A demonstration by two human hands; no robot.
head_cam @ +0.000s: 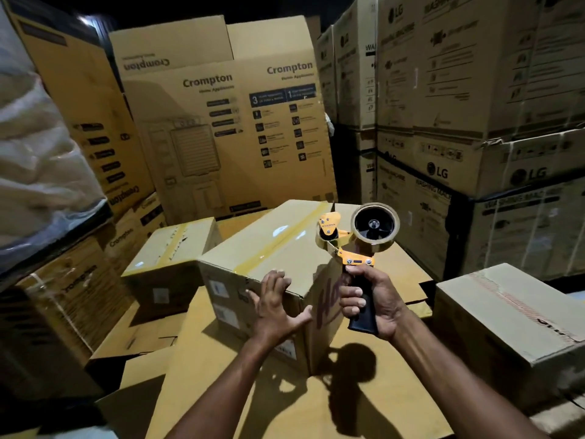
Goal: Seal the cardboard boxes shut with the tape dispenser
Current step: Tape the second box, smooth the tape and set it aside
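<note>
Three small boxes are seen on flat cardboard (285, 403), all closed, so nothing of their contents can be told. The middle box (231, 280) is crossed on top by a glossy tape strip (278, 239) that is carried down over its near edge. The left box (167, 248), just beside it, is taped along its top as well. The right box (506, 315), set well apart, is closed with a reddish strip. Tall Crompton cartons (228, 128) are stood behind, and LG cartons (474, 122) are stacked at the right.

One dispenser (354, 239) is in view, with one tape roll (375, 226) mounted on it. It is held upright above the middle box's right edge, its black handle wrapped by the curled fingers of the right hand (370, 299). The left hand (278, 307) is spread wide, fingers straight, and laid against the near top corner of the middle box; nothing is gripped by it.
</note>
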